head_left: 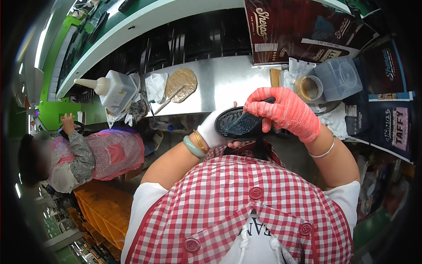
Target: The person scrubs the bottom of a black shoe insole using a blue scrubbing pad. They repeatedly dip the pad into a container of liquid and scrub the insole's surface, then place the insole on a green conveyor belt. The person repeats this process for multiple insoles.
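My left hand, in a white glove with the fingertips bare, is closed around a black shoe sole with a raised rim. Fingertips show at its upper and lower edges. Above the sole, my right hand, in a coral knit glove, pinches a dark, thin, dotted sheet. This sheet tilts across the sole's right half and covers part of it. Whether the two are joined there, I cannot tell.
Past my hands runs a metal worktop with a brown flat lump, a thin stick and a white spouted bottle. To the right are a clear plastic container, a small cup and printed boxes. A co-worker is at left.
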`<state>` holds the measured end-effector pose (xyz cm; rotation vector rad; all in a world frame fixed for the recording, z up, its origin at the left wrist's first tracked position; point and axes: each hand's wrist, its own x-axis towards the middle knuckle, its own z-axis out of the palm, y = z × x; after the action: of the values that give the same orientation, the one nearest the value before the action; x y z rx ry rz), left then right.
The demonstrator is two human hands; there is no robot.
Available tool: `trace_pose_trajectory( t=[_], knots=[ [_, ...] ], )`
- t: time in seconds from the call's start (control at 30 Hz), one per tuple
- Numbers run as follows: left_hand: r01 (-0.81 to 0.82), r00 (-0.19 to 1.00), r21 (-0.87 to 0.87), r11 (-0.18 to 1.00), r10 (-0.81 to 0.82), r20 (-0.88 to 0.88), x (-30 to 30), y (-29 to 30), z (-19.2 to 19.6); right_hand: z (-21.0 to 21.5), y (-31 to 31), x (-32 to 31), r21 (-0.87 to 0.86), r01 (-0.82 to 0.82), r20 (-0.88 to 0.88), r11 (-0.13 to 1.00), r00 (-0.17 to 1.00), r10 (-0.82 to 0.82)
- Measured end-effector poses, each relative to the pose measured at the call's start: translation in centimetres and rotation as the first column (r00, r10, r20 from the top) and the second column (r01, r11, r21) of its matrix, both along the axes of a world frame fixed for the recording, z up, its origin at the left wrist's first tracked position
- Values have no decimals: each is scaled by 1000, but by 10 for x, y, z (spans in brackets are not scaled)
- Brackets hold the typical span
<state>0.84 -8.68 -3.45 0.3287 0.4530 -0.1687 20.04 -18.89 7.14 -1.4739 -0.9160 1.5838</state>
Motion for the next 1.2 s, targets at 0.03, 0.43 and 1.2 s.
trace_pose_trajectory(
  t=[0.03,0.43,1.2],
  knots=[
    [25,999,-49,999,-23,26,-2,2,-2,-2,0,1,-1,-7,9,1000,1000,7],
    [80,993,41,996,-76,-94,-9,16,-10,-7,-6,16,-26,-43,109,999,993,46],
    [65,997,-67,996,-63,32,-12,11,-12,-25,-48,13,403,184,-93,896,983,-160]
  ],
)
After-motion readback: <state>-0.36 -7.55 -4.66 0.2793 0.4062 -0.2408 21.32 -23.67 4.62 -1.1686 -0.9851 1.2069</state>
